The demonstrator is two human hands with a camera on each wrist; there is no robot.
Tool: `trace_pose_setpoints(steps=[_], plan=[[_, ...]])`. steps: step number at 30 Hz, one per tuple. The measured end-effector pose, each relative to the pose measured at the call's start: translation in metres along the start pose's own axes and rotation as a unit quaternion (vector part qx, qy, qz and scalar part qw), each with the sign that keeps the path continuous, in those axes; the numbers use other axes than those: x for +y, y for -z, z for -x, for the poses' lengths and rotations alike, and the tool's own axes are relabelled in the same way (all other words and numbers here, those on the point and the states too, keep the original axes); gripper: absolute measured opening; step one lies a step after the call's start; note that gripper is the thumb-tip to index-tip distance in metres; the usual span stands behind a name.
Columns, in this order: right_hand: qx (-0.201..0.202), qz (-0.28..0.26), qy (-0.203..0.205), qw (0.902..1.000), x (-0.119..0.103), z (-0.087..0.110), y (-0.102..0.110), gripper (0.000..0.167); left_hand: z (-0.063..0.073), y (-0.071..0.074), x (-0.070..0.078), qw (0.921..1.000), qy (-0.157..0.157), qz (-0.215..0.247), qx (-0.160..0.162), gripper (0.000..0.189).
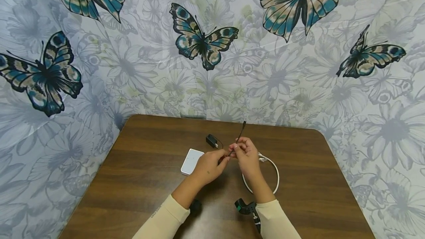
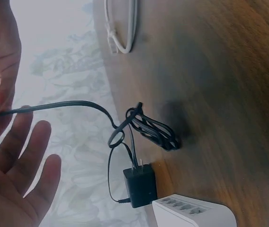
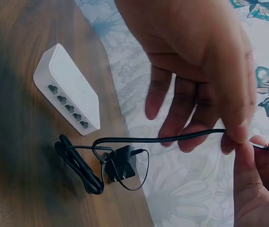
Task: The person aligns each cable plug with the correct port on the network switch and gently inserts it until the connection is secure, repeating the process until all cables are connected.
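Note:
Both hands meet over the table on a thin black power cable (image 1: 241,131). My left hand (image 1: 210,164) pinches it between thumb and finger, its other fingers loosely spread in the right wrist view. Close beside, my right hand (image 1: 247,157) pinches the cable too, and a dark end rises above its fingers. From the hands the cable runs to a looped bundle (image 2: 156,132) and a black power adapter (image 2: 140,186) with metal prongs, on the table's far part. A white network switch (image 3: 73,90) with a row of several ports lies left of the adapter.
A looped white cable (image 1: 278,178) with a clear plug lies right of my right hand, partly behind the forearm. Black devices (image 1: 245,207) show by the wrists. The brown wooden table (image 1: 132,180) ends at a wall covering (image 1: 149,84) with butterflies.

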State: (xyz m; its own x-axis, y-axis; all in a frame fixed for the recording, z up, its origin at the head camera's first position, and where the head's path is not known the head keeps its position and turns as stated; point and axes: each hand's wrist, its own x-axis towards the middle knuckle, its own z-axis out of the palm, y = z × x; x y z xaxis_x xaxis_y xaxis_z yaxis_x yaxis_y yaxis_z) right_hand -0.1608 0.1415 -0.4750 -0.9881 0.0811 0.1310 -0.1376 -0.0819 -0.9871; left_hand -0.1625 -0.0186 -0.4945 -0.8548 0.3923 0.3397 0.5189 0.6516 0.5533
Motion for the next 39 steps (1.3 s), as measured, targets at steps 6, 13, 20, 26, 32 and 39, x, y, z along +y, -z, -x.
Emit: trace_pose_setpoints(steps=[6, 13, 20, 26, 32, 39], plan=[[-0.016, -0.008, 0.039, 0.9991, 0.006, 0.002, 0.001, 0.012, 0.000, 0.001, 0.003, 0.9999, -0.002, -0.003, 0.013, 0.015], [-0.011, 0.013, 0.029, 0.9994, 0.004, 0.002, 0.002, 0.011, 0.000, 0.000, 0.003, 0.9999, 0.000, -0.004, 0.012, 0.013], [0.004, 0.027, 0.014, 0.9995, -0.004, 0.000, 0.005, 0.018, 0.000, -0.001, 0.003, 0.9999, -0.004, -0.003, 0.011, 0.012], [0.004, 0.032, 0.016, 0.9994, -0.007, -0.001, 0.007, 0.016, 0.001, -0.001, 0.004, 1.0000, -0.005, 0.001, 0.007, 0.012], [0.010, 0.037, 0.017, 0.9991, -0.010, -0.001, 0.007, 0.015, 0.001, -0.002, 0.005, 0.9999, -0.005, 0.007, 0.008, 0.010], [0.016, 0.023, 0.016, 0.9995, -0.010, 0.001, 0.003, 0.014, 0.000, -0.001, 0.006, 0.9999, -0.006, 0.006, 0.005, 0.020]])
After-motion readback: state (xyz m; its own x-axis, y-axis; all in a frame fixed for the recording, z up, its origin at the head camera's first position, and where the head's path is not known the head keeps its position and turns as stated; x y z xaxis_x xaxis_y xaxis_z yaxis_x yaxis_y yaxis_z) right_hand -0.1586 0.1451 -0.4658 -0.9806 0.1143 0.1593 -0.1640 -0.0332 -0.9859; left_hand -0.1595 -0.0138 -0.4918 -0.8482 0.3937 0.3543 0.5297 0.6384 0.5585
